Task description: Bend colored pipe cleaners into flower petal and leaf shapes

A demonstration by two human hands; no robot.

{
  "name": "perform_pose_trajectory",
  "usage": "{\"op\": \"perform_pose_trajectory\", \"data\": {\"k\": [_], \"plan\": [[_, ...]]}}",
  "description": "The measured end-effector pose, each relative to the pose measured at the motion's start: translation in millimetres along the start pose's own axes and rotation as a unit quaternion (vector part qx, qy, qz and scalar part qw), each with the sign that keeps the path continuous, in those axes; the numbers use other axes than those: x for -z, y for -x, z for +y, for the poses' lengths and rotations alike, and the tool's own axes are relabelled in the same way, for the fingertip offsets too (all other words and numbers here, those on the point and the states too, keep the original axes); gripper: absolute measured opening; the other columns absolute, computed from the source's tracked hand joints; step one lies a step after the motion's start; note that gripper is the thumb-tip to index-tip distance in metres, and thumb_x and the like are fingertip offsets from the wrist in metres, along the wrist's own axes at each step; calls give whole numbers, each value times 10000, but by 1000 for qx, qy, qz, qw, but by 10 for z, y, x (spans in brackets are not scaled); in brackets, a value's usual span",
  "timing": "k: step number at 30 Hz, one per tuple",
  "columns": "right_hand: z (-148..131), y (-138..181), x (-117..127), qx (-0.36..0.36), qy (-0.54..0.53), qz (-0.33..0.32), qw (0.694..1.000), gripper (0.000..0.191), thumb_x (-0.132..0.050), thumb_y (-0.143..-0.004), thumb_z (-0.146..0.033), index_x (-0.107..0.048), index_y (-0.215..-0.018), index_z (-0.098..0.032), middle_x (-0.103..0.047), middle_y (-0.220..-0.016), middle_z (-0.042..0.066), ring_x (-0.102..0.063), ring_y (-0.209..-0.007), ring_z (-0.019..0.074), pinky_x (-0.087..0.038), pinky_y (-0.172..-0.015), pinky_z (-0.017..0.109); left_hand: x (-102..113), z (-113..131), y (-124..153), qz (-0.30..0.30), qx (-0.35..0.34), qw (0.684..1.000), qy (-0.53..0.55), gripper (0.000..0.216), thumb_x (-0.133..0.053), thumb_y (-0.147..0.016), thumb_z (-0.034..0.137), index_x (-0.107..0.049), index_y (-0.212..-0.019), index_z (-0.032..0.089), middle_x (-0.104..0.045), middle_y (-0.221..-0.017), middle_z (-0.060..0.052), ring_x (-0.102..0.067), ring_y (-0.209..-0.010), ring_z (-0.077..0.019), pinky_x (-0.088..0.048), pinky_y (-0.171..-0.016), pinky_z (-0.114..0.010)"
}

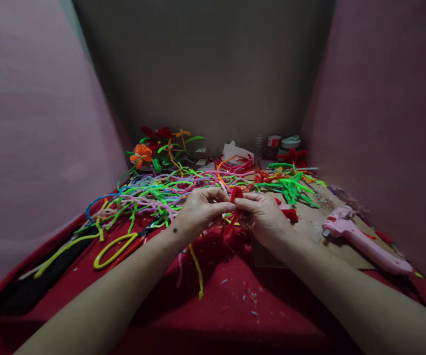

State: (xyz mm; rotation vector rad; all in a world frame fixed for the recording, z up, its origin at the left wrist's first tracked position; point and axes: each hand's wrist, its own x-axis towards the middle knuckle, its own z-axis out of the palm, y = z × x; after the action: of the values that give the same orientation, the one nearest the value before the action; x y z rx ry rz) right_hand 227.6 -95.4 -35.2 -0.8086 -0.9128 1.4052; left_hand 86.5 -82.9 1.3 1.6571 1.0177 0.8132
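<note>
Between my two hands, over the middle of the table, is a red pipe cleaner point(236, 194) bent into a loop, with a tail hanging down below. My left hand point(207, 207) pinches it from the left with thumb and fingers. From the right, my right hand point(263, 212) pinches the same piece, and the fingertips of both hands nearly meet. A tangled heap of coloured pipe cleaners point(154, 190) spreads behind and left of my left hand. Close to my right hand lie red fuzzy pieces point(290, 214) on a cardboard sheet point(311, 236).
Scissors with yellow and red handles point(115, 251) lie left. A pink glue gun point(364, 239) rests on the right. Green pipe cleaners point(292, 190) lie on the cardboard. Behind stand pipe-cleaner flowers point(141, 155) and a lidded jar point(290, 143). Pink sheets point(386, 123) wall both sides.
</note>
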Motion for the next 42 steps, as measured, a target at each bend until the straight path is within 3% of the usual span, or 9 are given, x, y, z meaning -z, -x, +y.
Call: {"op": "perform_pose_trajectory", "data": {"k": [6,10,15,20,25,29,33,36,42], "plan": [[-54,9,2,-38,-37,3,999,140,-705,-541,-200,-624,-628,-127,-525,-483,-33,-374,-374,40,-223,-376,203,-49,2,-4,-24,59,983,170,247,-664,-660,175,-474,-818,174,-565,-541,46,-541,-424,-94,-355,-318,-146],[-82,4,-2,-37,-31,13,999,147,-718,-533,-182,-602,-602,-121,-512,-453,-39,-369,-351,34,-203,-351,187,-60,-39,-18,-74,45,974,209,210,-639,-694,193,-481,-825,150,-607,-567,6,-569,-441,-106,-426,-363,-177],[-98,-3,-21,-48,-42,34,997,152,-723,-510,-155,-583,-565,-126,-494,-427,-53,-353,-342,27,-197,-351,178,-49,-77,-18,-91,28,980,173,251,-640,-685,177,-480,-876,153,-590,-528,24,-504,-379,-79,-374,-340,-159],[-47,-30,1,-26,-43,3,999,185,-742,-552,-229,-604,-619,-125,-509,-467,-50,-374,-367,33,-224,-371,188,-45,-44,-17,-81,21,990,113,254,-615,-672,120,-463,-869,167,-514,-497,74,-448,-360,-54,-277,-317,-135],[-22,-38,22,-5,-34,18,999,186,-741,-562,-231,-589,-613,-136,-491,-447,-61,-370,-371,35,-239,-376,185,-35,-21,-41,-51,7,997,55,283,-621,-621,81,-488,-862,149,-534,-538,72,-464,-405,-44,-306,-375,-142],[-53,-26,6,4,-32,40,999,166,-729,-545,-191,-572,-550,-135,-468,-413,-63,-351,-358,33,-224,-365,185,24,-28,-54,-79,44,996,19,139,-625,-627,114,-550,-743,118,-536,-544,42,-440,-421,-35,-296,-388,-150],[-91,-4,-20,5,-27,57,998,171,-729,-532,-181,-564,-536,-136,-461,-408,-69,-350,-352,32,-220,-357,180,69,-53,-55,-106,93,985,98,101,-629,-636,133,-531,-658,120,-490,-473,45,-392,-345,-25,-254,-345,-146],[-104,0,-19,1,-24,57,998,166,-730,-538,-197,-579,-565,-133,-506,-441,-57,-374,-358,31,-253,-363,175,82,-72,-57,-138,129,967,171,148,-650,-643,148,-531,-732,141,-491,-480,52,-413,-323,-40,-251,-316,-140],[-93,-31,14,-15,-30,49,998,160,-738,-550,-196,-601,-602,-133,-559,-494,-37,-417,-370,36,-298,-377,179,65,-132,-66,-111,76,979,157,146,-616,-742,266,-536,-742,144,-500,-473,44,-414,-317,-41,-266,-305,-136]]}}
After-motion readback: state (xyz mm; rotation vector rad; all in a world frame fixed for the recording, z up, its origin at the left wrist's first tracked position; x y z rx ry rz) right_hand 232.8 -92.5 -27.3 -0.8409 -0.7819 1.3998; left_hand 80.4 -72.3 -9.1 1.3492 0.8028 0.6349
